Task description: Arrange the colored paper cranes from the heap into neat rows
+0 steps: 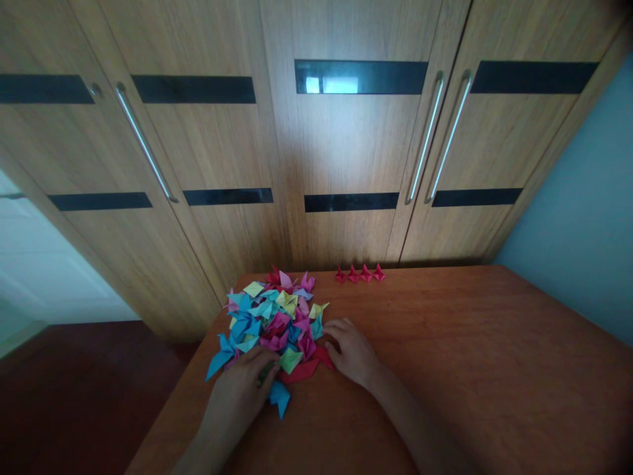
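Observation:
A heap of folded paper pieces in blue, pink, yellow, green and red [277,320] lies on the left part of the table. My left hand [242,382] is at the heap's near left edge, its fingers curled round something green, mostly hidden. A blue folded piece [279,398] lies just right of that hand. My right hand [352,353] rests at the heap's right side, fingers bent beside a red piece [324,357]; whether it grips anything is hidden. Several small red folded pieces [366,273] stand in a row near the table's back edge.
The reddish-brown wooden table [469,356] reaches far to the right. Behind its back edge stands a wooden wardrobe [346,145] with metal handles. A pale blue wall [583,218] is at the right, and a dark red floor [89,389] shows at the left.

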The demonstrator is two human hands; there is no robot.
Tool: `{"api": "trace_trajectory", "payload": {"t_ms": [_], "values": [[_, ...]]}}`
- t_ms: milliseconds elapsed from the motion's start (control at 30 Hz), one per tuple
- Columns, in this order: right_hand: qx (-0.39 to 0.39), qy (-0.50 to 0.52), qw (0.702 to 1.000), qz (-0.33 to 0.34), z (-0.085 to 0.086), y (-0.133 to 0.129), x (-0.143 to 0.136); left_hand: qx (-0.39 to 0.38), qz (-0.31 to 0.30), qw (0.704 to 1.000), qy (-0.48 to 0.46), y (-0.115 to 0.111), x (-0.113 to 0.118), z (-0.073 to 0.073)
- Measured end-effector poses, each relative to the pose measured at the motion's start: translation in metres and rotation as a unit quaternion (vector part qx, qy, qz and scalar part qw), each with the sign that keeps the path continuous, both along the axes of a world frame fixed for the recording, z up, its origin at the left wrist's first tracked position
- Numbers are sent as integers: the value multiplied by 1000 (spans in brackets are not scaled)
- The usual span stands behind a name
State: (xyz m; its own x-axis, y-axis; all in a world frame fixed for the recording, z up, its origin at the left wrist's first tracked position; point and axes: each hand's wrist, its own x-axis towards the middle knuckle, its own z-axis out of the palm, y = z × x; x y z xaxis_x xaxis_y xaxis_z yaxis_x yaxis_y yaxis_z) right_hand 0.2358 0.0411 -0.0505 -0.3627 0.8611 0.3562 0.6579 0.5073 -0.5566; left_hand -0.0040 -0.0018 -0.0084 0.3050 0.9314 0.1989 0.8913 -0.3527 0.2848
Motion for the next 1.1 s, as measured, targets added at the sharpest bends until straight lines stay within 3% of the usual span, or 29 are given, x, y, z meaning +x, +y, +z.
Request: {"api": "trace_trajectory", "payload": {"t_ms": [300, 567, 833, 1100], "values": [[23, -30, 999, -18, -5, 1, -3, 17, -20, 998, -50, 5, 1, -5], [46, -7, 998, -35, -11, 6, -7, 27, -29, 996, -80, 12, 13, 2], [89, 66, 991, -68, 5, 1, -3, 97, -55, 989, -96, 32, 48, 16], [108, 73, 990, -52, 15, -3, -1, 124, -100, 985, -60, 49, 68, 14]]}}
